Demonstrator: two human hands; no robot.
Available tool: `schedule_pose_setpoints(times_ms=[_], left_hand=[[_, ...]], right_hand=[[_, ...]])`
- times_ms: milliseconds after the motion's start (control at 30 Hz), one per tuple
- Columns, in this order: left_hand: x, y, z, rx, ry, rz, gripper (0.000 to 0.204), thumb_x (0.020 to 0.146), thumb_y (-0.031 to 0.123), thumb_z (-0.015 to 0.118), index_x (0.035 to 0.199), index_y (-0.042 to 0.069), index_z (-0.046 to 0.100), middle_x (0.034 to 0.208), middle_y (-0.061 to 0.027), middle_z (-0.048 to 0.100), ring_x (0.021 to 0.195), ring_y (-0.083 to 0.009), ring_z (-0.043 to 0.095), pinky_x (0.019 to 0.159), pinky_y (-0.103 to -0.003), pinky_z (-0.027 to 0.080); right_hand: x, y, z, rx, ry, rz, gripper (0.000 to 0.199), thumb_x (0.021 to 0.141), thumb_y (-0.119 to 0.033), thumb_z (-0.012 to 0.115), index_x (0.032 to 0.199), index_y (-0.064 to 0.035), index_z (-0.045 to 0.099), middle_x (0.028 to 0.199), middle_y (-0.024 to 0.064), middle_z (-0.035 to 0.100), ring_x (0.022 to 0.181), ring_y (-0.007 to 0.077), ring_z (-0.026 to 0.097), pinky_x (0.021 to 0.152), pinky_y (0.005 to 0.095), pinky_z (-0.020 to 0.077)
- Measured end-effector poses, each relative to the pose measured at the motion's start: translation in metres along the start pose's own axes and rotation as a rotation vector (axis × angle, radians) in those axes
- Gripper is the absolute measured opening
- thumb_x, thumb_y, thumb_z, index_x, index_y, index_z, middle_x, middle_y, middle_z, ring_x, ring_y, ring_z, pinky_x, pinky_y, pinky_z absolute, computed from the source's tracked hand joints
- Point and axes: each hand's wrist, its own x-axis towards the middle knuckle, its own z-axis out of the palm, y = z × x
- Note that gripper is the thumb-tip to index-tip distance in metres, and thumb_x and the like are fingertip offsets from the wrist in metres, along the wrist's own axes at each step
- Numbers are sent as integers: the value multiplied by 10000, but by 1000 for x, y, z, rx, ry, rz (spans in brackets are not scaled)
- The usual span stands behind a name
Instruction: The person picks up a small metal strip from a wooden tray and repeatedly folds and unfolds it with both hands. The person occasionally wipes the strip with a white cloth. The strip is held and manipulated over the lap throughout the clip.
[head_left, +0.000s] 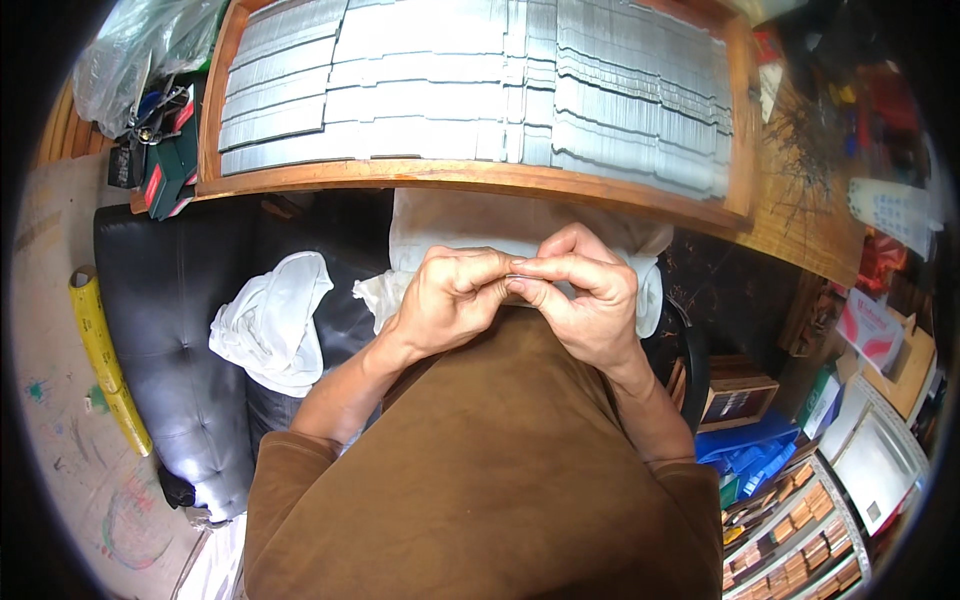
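Note:
In front of my chest both hands meet, fingertips pinched together. Between the thumbs and forefingers shows the edge of a small thin piece [518, 277], grey and metal-looking; most of it is covered by the fingers, so its kind cannot be made out. My left hand [448, 298] is closed, its fingers curled under. On the other side my right hand [592, 300] pinches the same spot, its remaining fingers bent. Just beyond the hands stands a wooden tray [480, 178] packed with rows of thin grey metal pieces [430, 90]. White cloth [430, 222] hangs below the tray's front edge.
A black padded seat [165, 300] with a crumpled white cloth [270, 320] is at my left, beside a yellow tube [95, 335]. Dark green boxes [168, 170] sit by the tray's left end. To the right are a wooden tabletop [800, 225], blue plastic [750, 455] and shelving with wooden blocks [800, 520].

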Motion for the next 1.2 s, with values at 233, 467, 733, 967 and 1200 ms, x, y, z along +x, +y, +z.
schedule_pose_setpoints(times_ms=[233,467,733,967,1200], left_hand=[[-1,-6,1,41,20,72,207,822,-87,645,993,-12,736,783,-151,726,667,-211,716,602,-284,542],[4,3,-2,-16,-3,-60,62,847,-10,706,908,-22,714,678,-103,670,594,-171,653,542,-285,482],[37,-31,7,-646,-204,-745,219,929,188,719,969,-25,690,895,-141,748,789,-175,732,589,-225,532],[54,-61,53,-729,-330,-920,213,918,140,721,1037,-28,665,951,-141,734,811,-199,730,604,-232,530],[52,-64,64,-695,-459,-848,286,809,1,782,1078,19,684,931,-64,732,788,-130,686,627,-247,505]], right_hand=[[4,-3,-2,1,-29,0,160,772,20,807,921,-17,761,797,28,574,702,114,555,585,251,447],[3,-3,-9,-77,-40,-14,203,845,-64,768,1035,0,731,846,72,617,757,148,616,625,259,489],[-56,36,-115,-1036,10,677,619,848,-397,763,1190,98,616,1160,332,619,1088,455,610,968,471,469],[-100,54,-126,-472,214,748,375,857,-230,727,1086,61,673,975,218,710,943,300,681,844,387,509],[-81,52,-110,54,136,302,350,972,-256,585,1046,72,684,1288,204,553,1197,285,510,1016,362,393]])
